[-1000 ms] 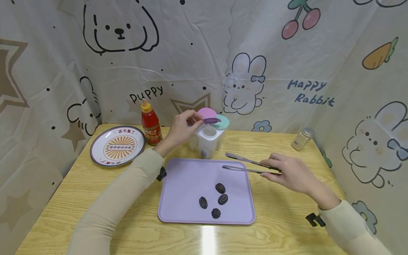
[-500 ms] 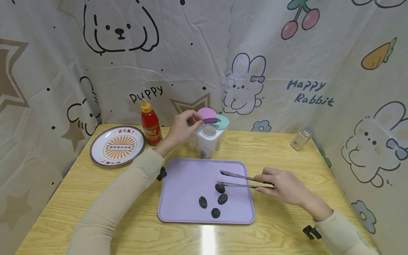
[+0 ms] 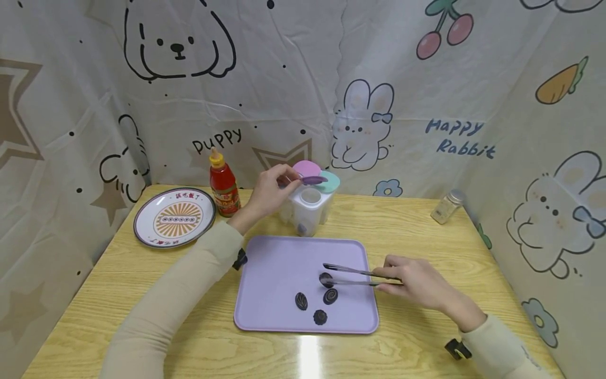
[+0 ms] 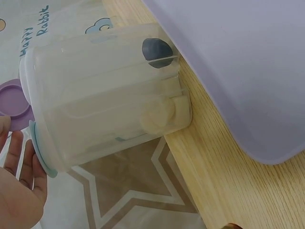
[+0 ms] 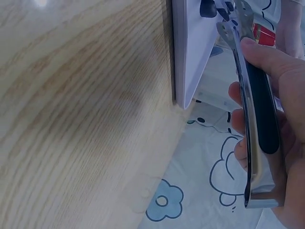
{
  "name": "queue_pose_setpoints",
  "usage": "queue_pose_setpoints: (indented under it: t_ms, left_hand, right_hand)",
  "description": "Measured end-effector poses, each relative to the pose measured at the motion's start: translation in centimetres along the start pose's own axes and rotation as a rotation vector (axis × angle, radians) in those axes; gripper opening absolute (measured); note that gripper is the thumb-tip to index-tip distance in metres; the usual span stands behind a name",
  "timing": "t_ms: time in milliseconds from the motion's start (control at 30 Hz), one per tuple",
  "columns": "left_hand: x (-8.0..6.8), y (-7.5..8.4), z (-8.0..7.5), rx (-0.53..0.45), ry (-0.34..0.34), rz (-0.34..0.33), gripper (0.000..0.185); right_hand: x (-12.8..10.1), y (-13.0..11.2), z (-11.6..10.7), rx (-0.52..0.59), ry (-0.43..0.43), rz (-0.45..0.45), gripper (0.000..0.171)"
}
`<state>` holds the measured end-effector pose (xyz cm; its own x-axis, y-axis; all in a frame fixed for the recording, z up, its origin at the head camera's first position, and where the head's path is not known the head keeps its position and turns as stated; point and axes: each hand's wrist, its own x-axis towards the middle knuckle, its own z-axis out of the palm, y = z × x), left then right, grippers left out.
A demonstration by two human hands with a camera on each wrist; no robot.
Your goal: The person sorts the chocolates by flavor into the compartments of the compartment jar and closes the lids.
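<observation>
My left hand (image 3: 274,188) pinches the raised purple lid (image 3: 313,180) of a clear, compartmented storage container (image 3: 307,217); the round opening below it is uncovered. In the left wrist view a dark piece (image 4: 157,52) and pale pieces (image 4: 159,114) show through the container wall. Metal tongs (image 5: 259,105) with dark grips are held in my right hand (image 3: 418,281), arms spread. Their tips reach over the lilac tray (image 3: 274,263), either side of an oval dark chocolate (image 3: 325,276). Close by lie a swirl chocolate (image 3: 330,296), a leaf-patterned one (image 3: 301,301) and a scalloped one (image 3: 320,317).
Left of the container stand a red sauce bottle (image 3: 224,184) with a yellow cap and a white patterned plate (image 3: 175,217). A small glass shaker (image 3: 447,206) is at the back right. A printed curtain (image 3: 265,105) encloses the table's back and sides.
My right hand has brought the tongs down and slightly left, from the tray's upper right edge to around the oval chocolate. My left hand has stayed at the lid.
</observation>
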<state>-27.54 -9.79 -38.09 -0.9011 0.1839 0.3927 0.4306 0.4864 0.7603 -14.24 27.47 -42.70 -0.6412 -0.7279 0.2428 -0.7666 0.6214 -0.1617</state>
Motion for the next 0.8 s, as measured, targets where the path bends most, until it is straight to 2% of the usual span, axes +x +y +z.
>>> queue_pose_setpoints:
  t_ms: [567,800]
  left_hand:
    - [-0.04,0.22,-0.14,0.005,-0.002,-0.010,0.011]
    - [-0.04,0.16,-0.09,-0.004,0.003,0.001,0.011]
  right_hand:
    - [0.23,0.47,0.63,0.009,-0.066,0.050,0.020]
    - [0.28,0.63,1.02,0.016,-0.064,0.036,0.017]
